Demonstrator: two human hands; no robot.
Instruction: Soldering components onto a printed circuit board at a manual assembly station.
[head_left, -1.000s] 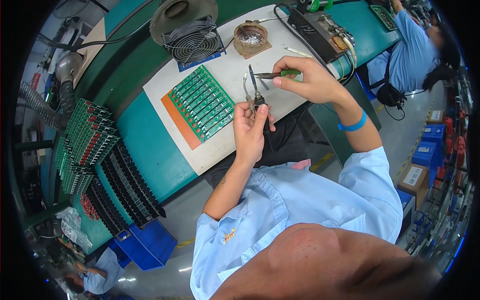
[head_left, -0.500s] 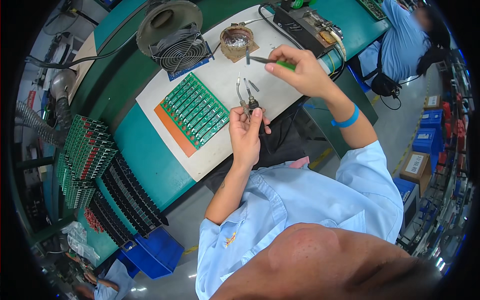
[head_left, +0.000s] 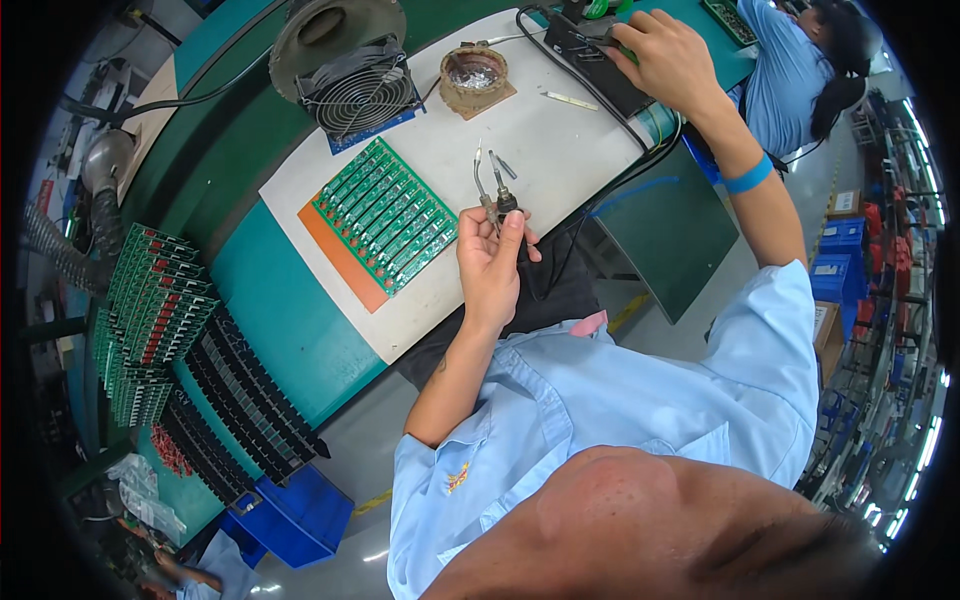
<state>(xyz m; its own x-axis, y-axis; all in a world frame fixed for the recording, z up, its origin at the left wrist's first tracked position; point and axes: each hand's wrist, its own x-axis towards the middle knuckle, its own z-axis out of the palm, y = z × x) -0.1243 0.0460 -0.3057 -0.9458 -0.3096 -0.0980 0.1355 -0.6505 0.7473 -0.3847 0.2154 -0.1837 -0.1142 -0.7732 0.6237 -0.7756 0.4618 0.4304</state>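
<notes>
Holding a small part [head_left: 497, 203] with thin metal leads, the left hand [head_left: 490, 262] is raised over the near edge of the white mat [head_left: 545, 135] on the desk [head_left: 275, 305]. Its grip is closed: the part is pinched between thumb and fingers, with the leads pointing up and away from the palm. The right hand [head_left: 668, 57] is stretched to the far right of the desk, where it is laid on a black box [head_left: 590, 55]; its fingers are curled over something there, but what is gripped, if anything, cannot be told. A blue band [head_left: 748, 177] is worn on that wrist.

Left of the held part, a panel of green boards [head_left: 385, 212] is laid on an orange sheet [head_left: 340, 260]. A fan [head_left: 355, 95] is set at the far edge, and a round brown holder [head_left: 475, 72] just right of it. A black cable [head_left: 600, 120] is run from the box across the mat towards the near edge. Racks of green boards [head_left: 150, 320] and black trays [head_left: 245, 410] are lined up on the left of the desk, with a blue bin [head_left: 295, 515] below them. Another person in a blue shirt [head_left: 790, 60] is seated at the far right.
</notes>
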